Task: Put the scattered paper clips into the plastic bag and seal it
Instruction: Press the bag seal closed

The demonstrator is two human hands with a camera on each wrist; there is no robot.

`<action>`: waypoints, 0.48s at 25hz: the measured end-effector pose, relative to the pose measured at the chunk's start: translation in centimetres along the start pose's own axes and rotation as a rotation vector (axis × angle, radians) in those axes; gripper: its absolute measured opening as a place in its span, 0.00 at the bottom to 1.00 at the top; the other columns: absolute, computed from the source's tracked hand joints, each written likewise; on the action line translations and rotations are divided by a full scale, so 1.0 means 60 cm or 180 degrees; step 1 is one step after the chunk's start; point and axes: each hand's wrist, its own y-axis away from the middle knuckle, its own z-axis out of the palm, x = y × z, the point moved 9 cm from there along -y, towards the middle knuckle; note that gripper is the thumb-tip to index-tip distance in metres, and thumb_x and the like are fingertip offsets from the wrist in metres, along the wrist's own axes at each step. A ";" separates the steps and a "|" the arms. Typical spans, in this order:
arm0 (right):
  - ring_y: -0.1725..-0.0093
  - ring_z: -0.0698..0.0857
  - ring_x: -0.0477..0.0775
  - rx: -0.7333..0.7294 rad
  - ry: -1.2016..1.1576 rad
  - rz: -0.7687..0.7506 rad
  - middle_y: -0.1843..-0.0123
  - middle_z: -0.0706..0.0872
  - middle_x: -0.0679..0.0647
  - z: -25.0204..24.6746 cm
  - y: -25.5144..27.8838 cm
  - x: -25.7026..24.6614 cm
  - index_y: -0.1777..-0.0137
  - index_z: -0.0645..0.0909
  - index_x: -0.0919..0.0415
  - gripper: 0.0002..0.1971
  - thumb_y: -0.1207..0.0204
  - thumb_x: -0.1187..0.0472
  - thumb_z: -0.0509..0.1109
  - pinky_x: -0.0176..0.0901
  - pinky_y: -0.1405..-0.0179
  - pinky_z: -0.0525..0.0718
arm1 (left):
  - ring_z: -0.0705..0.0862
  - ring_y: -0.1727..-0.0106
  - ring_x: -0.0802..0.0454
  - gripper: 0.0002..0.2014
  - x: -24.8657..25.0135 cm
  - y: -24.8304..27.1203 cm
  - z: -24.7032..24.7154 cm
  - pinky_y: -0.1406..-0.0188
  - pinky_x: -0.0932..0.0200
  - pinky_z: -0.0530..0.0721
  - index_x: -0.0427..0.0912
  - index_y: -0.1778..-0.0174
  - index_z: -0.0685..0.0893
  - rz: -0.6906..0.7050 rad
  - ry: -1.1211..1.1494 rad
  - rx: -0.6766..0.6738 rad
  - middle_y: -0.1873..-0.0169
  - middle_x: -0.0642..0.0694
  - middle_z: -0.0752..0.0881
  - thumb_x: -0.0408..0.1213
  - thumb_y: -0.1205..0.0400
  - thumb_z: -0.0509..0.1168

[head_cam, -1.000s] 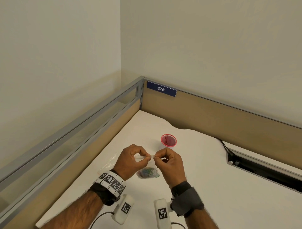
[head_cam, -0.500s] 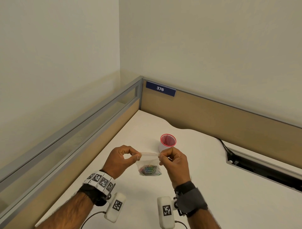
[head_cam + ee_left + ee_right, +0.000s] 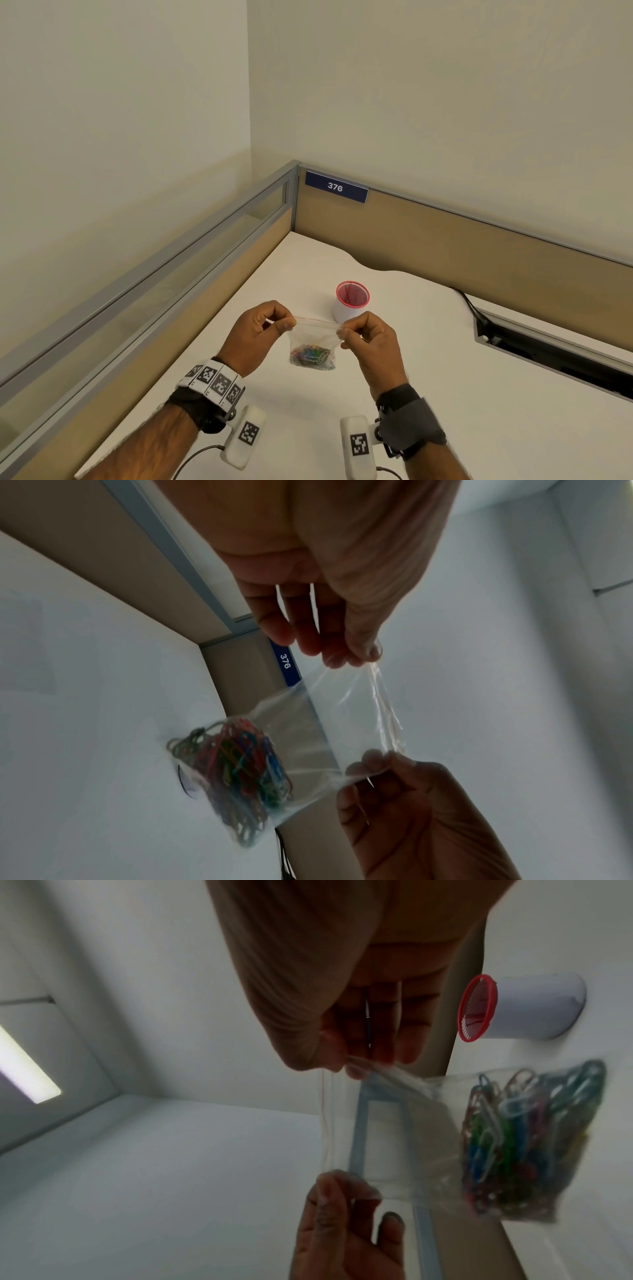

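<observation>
A small clear plastic bag [image 3: 313, 337] hangs above the white desk [image 3: 445, 394], with a bundle of coloured paper clips [image 3: 311, 357] in its bottom. My left hand [image 3: 286, 323] pinches the left end of the bag's top strip. At the other end my right hand [image 3: 342, 331] pinches the right end, so the strip is stretched level between them. The left wrist view shows the bag [image 3: 329, 723], the clips [image 3: 236, 777] and my left hand [image 3: 356, 657] pinching its top corner. In the right wrist view the bag [image 3: 394, 1123] and clips [image 3: 520, 1139] hang from my right hand [image 3: 346, 1066].
A white cup with a red mesh rim [image 3: 352, 301] stands just behind the bag, also in the right wrist view as the cup [image 3: 520, 1007]. Beige partitions [image 3: 445, 246] close the desk at the back and left. A cable slot [image 3: 555, 349] lies at the right.
My hands have slid apart along the bag's top strip, from pinching close together at its middle to pinching its two ends. The bag now hangs flat and higher.
</observation>
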 end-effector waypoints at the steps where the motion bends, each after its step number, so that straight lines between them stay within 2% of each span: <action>1: 0.56 0.86 0.58 -0.0091 0.0131 -0.0005 0.58 0.89 0.55 0.005 0.000 0.000 0.58 0.83 0.62 0.03 0.27 0.68 0.73 0.48 0.55 0.89 | 0.81 0.64 0.60 0.08 0.001 -0.002 -0.001 0.62 0.68 0.80 0.44 0.61 0.85 0.0024 -0.0037 0.0005 0.65 0.55 0.87 0.44 0.20 0.71; 3: 0.51 0.87 0.46 -0.0324 0.0500 -0.0107 0.53 0.89 0.46 0.024 0.005 -0.008 0.52 0.83 0.54 0.07 0.27 0.63 0.75 0.38 0.50 0.87 | 0.84 0.61 0.54 0.11 0.002 -0.004 0.001 0.59 0.65 0.83 0.45 0.60 0.84 0.0057 -0.0072 -0.0008 0.62 0.51 0.87 0.49 0.23 0.69; 5: 0.48 0.85 0.39 -0.0503 0.0913 -0.0292 0.50 0.87 0.41 0.053 0.010 -0.023 0.48 0.83 0.50 0.10 0.28 0.60 0.75 0.27 0.50 0.82 | 0.85 0.58 0.48 0.13 0.003 -0.002 0.009 0.56 0.63 0.84 0.45 0.60 0.84 0.0104 -0.0055 -0.0054 0.62 0.48 0.88 0.52 0.25 0.69; 8: 0.52 0.85 0.41 -0.0521 0.1128 -0.0450 0.52 0.87 0.45 0.087 0.011 -0.036 0.51 0.84 0.51 0.06 0.26 0.60 0.73 0.27 0.52 0.82 | 0.86 0.58 0.52 0.13 0.008 0.003 0.019 0.54 0.66 0.83 0.44 0.60 0.85 0.0208 -0.0072 -0.0101 0.62 0.48 0.88 0.51 0.24 0.70; 12: 0.57 0.84 0.45 -0.0485 0.1357 -0.0482 0.59 0.84 0.44 0.102 0.002 -0.043 0.55 0.84 0.55 0.01 0.25 0.59 0.71 0.27 0.55 0.81 | 0.87 0.57 0.53 0.05 0.002 0.006 0.013 0.52 0.65 0.84 0.45 0.59 0.86 0.0196 -0.0176 -0.0037 0.61 0.51 0.89 0.41 0.20 0.72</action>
